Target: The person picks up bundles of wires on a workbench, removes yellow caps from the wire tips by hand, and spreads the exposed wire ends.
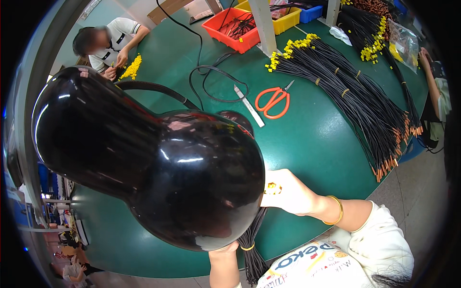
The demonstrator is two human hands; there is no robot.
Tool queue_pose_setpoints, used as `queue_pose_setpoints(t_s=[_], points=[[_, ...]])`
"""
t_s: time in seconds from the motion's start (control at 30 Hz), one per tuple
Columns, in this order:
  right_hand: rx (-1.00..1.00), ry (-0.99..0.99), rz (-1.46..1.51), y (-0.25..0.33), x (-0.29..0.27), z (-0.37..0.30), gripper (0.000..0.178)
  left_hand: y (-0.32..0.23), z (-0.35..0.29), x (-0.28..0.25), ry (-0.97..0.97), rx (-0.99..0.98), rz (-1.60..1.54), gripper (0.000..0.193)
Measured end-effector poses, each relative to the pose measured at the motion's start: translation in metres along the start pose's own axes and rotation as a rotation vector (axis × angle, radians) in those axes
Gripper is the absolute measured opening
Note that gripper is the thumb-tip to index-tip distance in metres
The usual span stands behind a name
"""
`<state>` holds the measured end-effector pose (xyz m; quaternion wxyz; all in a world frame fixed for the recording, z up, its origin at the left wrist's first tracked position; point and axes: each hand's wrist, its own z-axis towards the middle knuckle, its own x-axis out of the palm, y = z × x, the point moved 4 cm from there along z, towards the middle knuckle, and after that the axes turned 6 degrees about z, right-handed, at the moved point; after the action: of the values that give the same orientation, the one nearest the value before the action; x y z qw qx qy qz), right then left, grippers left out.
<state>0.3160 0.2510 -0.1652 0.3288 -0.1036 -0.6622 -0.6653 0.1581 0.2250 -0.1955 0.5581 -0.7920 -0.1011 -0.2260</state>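
A: Where's the right hand (288, 192)?

B: At the near edge of the green table (312, 139), fingers pinched narrow round small yellow caps (272, 188). Gold bangle (337, 210) on that wrist, cream sleeve behind.

A: And the left hand (224, 249)?

B: Mostly hidden under a big glossy black dome (158, 158) that fills the middle of the view. Only the knuckles show below it, closed on a black wire bundle (252, 245) tied w/ a yellow band. Bundle hangs over the near edge, just beside the right hand.

A: Rest of the table?

B: Orange scissors (272, 101) mid-table, a flat steel ruler (248, 105) just left of them, a loose black cable (211, 77) looping beyond. Toward the right edge: long black wire bundles (355, 101), yellow caps at the far ends, copper tips at the near ends. Far edge: red bin (230, 29) and yellow bin (285, 19) holding more wires.

A: Anyone else?

B: One person at the far-left corner handling a pile of yellow caps (132, 67). Another person's arm (430, 81) at the right edge.
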Motion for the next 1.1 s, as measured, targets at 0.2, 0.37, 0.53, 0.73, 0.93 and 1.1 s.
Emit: queue_pose_setpoints(t_s=[0.2,0.37,0.53,0.73,0.93,1.1], points=[[-0.034,-0.017,-0.070,-0.002,-0.002,0.000,0.019,0.003,0.004,0.014,-0.167,-0.050,-0.004,0.026],[0.082,-0.032,0.033,0.004,0.006,0.000,0.020,0.020,-0.006,-0.025,-0.404,0.099,-0.121,0.026],[0.064,0.009,-0.016,-0.002,0.004,0.003,0.017,0.008,-0.003,-0.004,-0.257,0.110,0.070,0.027],[0.058,-0.038,0.038,-0.004,0.003,0.003,0.014,0.009,0.001,0.004,-0.161,0.097,-0.034,0.024],[0.070,0.055,0.155,-0.012,0.013,0.008,0.013,-0.007,-0.006,0.007,-0.101,0.090,-0.076,0.021],[0.036,0.019,0.116,0.001,-0.001,0.000,0.011,-0.003,0.004,0.027,-0.024,-0.027,-0.129,0.023]])
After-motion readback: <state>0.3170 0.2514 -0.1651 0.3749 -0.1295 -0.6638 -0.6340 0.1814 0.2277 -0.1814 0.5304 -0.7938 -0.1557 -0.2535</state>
